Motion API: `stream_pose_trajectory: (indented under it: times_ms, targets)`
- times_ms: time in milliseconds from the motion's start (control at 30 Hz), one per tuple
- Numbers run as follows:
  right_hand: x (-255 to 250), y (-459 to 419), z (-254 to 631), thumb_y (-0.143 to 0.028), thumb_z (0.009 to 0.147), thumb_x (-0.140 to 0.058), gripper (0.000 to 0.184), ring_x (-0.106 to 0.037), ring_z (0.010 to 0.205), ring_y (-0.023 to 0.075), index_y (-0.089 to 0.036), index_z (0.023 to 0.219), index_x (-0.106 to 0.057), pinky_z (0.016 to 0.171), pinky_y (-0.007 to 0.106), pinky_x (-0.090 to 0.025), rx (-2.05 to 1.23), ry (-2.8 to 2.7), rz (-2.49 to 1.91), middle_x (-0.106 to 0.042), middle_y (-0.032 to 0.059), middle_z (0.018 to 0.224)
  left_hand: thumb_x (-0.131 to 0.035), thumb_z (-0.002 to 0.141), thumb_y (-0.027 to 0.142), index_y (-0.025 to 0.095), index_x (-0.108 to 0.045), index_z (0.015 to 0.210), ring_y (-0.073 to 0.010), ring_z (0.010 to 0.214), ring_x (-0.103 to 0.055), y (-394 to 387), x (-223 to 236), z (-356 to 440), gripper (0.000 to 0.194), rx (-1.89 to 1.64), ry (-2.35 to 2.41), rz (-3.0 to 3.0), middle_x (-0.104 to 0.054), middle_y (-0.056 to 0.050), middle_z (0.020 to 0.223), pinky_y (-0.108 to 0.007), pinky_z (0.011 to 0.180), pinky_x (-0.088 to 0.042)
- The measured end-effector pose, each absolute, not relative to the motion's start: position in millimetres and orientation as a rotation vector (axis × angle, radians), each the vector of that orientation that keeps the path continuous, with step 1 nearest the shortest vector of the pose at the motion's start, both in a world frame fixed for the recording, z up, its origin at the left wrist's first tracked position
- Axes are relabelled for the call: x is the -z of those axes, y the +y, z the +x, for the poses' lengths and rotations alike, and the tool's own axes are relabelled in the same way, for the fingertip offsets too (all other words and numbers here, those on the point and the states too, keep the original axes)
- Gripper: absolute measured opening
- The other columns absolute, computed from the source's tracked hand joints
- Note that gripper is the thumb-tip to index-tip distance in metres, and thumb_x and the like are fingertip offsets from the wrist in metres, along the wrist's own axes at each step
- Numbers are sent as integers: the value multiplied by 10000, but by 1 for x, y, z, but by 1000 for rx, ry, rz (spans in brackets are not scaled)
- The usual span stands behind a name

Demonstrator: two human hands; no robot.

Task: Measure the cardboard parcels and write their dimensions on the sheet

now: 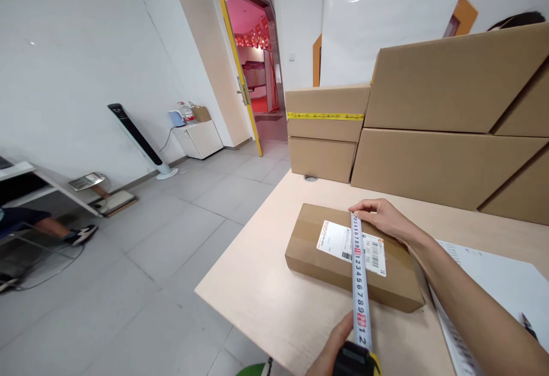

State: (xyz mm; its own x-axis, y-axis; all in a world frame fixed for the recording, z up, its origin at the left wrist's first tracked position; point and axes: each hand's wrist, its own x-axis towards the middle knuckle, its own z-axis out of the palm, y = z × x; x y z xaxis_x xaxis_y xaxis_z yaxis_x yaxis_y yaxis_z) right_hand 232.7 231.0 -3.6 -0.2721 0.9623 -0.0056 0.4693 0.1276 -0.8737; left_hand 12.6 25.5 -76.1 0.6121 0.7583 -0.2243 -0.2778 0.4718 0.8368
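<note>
A flat brown cardboard box (313, 253) with a white shipping label (332, 238) lies on the pale wooden table (261, 299). A white measuring tape (359, 284) is stretched across the box from near edge to far edge. My right hand (382, 218) pinches the tape's end against the far edge of the box. At the bottom of the view, my left hand (331, 350) is closed around the black and yellow tape measure case (355, 361) near the table's front edge.
Large cardboard boxes (450, 130) are stacked at the back of the table. A printed white sheet (497, 278) lies to the right. On the tiled floor to the left stand a tower fan (139, 138), a scale (100, 190) and a white cabinet (201, 137). Another person's leg (64, 230) shows at far left.
</note>
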Motion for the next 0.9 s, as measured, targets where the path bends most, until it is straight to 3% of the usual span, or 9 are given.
stream_pose_trajectory:
  times_ms: [267,433,567,667,800,900]
  targets:
    - [3,231,233,-369,766,-598,240,-650,900,224,-193,855,-734,842,338,-458,-1063,-1824,-1378,-737,45,967,-676,744,522,231,-363,1441,-177,713,-538,27,68,14,817,-674,686,918,-536,-30,775,-360,802,-422]
    - [4,231,232,-391,763,-596,258,-657,875,224,-192,859,-730,817,340,-475,-1089,-1819,-1375,-741,45,941,-703,708,539,248,-357,1443,-165,689,-488,26,78,12,862,-665,706,922,-519,-20,757,-334,785,-387]
    - [6,232,231,-399,774,-585,262,-659,871,228,-196,859,-727,822,352,-480,-1042,-1849,-1387,-740,47,932,-763,658,479,265,-440,1397,-173,746,-511,29,80,11,834,-714,655,863,-561,-30,815,-331,832,-378]
    - [-4,229,232,-446,812,-558,303,-640,973,245,-215,923,-721,896,374,-456,-923,-1877,-1349,-724,54,1043,-776,646,437,253,-506,1352,-206,828,-562,30,68,4,778,-751,584,845,-598,-46,867,-358,891,-382]
    - [-30,205,250,-545,853,-495,419,-608,1079,265,-263,1109,-668,932,401,-450,-735,-1756,-1395,-670,57,1197,-732,641,566,256,-341,1449,-294,917,-614,23,39,-22,950,-964,480,737,-637,-110,1008,-456,886,-431]
    - [-33,168,277,-602,840,-471,430,-615,1058,293,-306,1070,-681,917,460,-465,-545,-1674,-1602,-677,40,1179,-750,595,579,297,-208,1485,-331,964,-632,22,19,-46,1079,-1259,553,658,-633,-116,1115,-479,867,-472]
